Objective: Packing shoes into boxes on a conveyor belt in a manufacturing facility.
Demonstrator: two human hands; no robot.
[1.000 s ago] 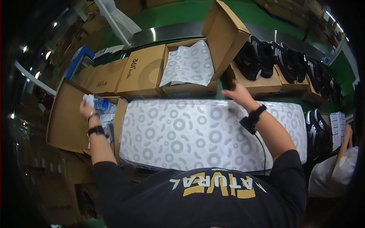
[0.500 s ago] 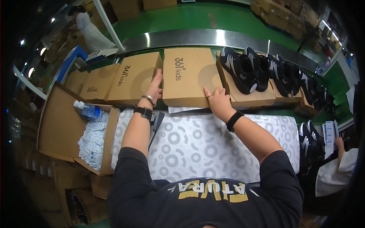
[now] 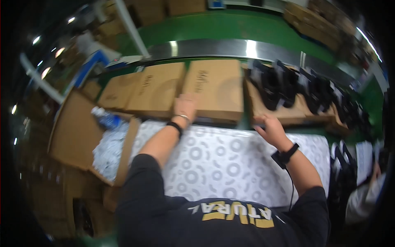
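Note:
My left hand rests flat on the near edge of a closed brown shoe box on the conveyor. My right hand grips the near edge of the neighbouring brown box, which carries a pair of black shoes on top. Between me and the boxes lies a stack of white wrapping paper printed with grey rings. Both wrists wear dark bands.
More closed brown boxes line the conveyor to the left, more boxes with black shoes to the right. An open carton at my left holds crumpled paper and a water bottle. Another person sits at the right.
The box was open with paper inside a second ago; its lid is now shut. The closed box has shifted left, and my right hand has moved onto the neighbouring box with shoes.

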